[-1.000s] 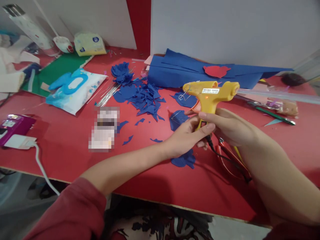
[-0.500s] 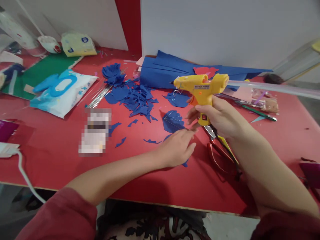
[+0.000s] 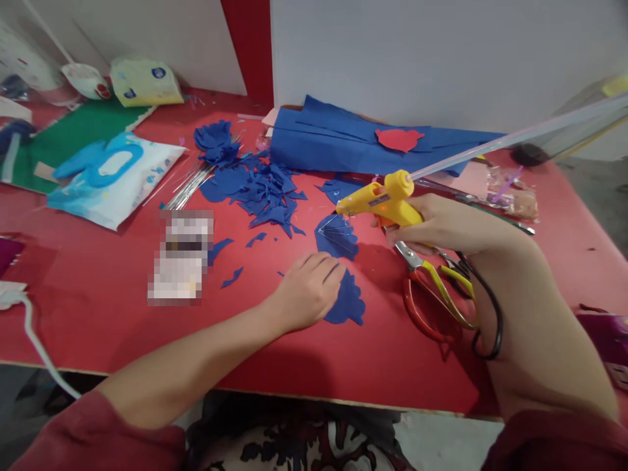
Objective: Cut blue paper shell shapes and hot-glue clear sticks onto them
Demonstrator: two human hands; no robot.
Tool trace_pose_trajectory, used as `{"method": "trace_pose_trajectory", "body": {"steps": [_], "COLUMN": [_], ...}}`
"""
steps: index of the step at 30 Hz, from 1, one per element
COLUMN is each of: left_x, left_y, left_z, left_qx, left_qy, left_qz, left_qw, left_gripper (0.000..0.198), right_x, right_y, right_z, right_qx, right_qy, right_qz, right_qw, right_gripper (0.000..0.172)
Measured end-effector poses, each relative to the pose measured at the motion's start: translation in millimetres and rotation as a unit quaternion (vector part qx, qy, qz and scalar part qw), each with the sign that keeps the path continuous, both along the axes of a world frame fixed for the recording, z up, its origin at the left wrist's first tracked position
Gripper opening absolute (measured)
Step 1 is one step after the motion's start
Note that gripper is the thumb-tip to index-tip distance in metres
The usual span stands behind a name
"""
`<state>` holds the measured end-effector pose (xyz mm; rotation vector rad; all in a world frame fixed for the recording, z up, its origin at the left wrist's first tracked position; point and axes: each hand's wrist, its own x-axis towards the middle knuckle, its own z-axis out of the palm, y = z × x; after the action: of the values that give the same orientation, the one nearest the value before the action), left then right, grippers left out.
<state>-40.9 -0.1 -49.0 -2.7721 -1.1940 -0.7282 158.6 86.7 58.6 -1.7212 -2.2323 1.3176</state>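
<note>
My right hand [image 3: 417,222] is wrapped round a yellow hot glue gun [image 3: 377,199], with a long clear glue stick [image 3: 510,137] in its rear end. Its nozzle points left and down, right at the upper edge of a scalloped blue petal piece [image 3: 338,239] with thin wires fanned across it. Just below, my left hand [image 3: 314,288] rests low over the table, fingers side by side and loosely bent, not visibly gripping anything. It partly covers another blue petal piece [image 3: 348,301]. Red and yellow-handled scissors [image 3: 432,294] lie under my right wrist.
Blue scraps [image 3: 269,193], a blue flower [image 3: 216,140] and a bundle of wires [image 3: 189,186] lie left of centre. Folded blue sheets [image 3: 324,140] with a red cutout [image 3: 400,139] lie at the back. A wipes pack [image 3: 115,180] and a blurred-out item [image 3: 181,258] are farther left.
The glue gun has come down and left, tipping its nozzle to the wired petal piece. My left hand has drawn back left, uncovering more of the lower petal piece.
</note>
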Motion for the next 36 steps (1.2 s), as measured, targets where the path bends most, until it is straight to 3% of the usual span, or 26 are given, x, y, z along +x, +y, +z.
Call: {"method": "trace_pose_trajectory", "body": {"steps": [4, 8, 16, 22, 36], "left_x": [-6.3, -7.9, -7.9, -6.9, -7.1], "left_y": [4.9, 7.7, 8.2, 8.3, 7.0], "left_z": [-4.0, -6.6, -9.6, -11.1, -9.9], "left_qx": [0.019, -0.001, -0.002, 0.002, -0.025], "left_qy": [0.007, 0.022, 0.031, 0.046, 0.076], "left_qz": [0.034, 0.038, 0.037, 0.040, 0.043], "left_qw": [0.999, 0.999, 0.999, 0.998, 0.996], "left_gripper": [0.030, 0.030, 0.029, 0.029, 0.027], "right_x": [3.0, 5.2, -1.7, -1.3, -3.4], "right_y": [0.8, 3.1, -0.2, 1.7, 1.0], "right_z": [-4.8, -10.1, -6.9, -7.9, -7.6], "right_qx": [-0.028, -0.002, 0.007, 0.014, 0.031], "right_qy": [0.005, -0.016, -0.085, -0.107, -0.114], "right_qz": [0.045, 0.074, 0.081, 0.117, 0.115], "right_qw": [0.999, 0.997, 0.993, 0.987, 0.986], "right_gripper": [0.004, 0.001, 0.006, 0.021, 0.019]}}
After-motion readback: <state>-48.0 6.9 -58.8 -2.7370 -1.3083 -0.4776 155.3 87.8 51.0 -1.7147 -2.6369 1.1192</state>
